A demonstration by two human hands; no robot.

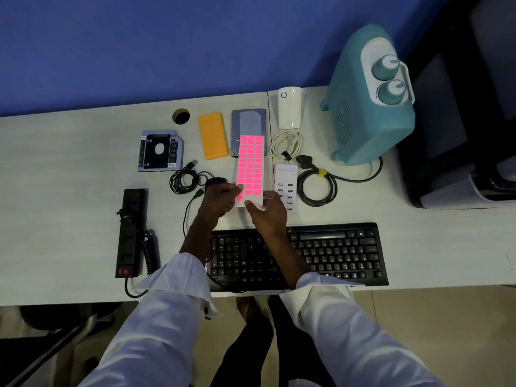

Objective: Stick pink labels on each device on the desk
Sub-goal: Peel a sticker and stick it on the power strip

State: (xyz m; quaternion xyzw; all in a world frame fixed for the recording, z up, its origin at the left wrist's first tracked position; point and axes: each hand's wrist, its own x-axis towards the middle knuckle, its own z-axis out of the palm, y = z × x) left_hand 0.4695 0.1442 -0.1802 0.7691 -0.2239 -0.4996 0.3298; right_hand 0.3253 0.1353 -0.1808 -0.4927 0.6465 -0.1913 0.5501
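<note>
At frame centre, my right hand [268, 212] grips the white sheet of pink rectangular labels [250, 167]; my left hand [220, 199] pinches one label's corner, likely peeling it off next.

Pink label sheet [250, 166] upright above desk, near end pinched btwn both hands.

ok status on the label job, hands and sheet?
Right hand holds pink label sheet at bottom edge. Left hand pinching a lower-left label. No labels visible on devices. Nothing blocking.
</note>
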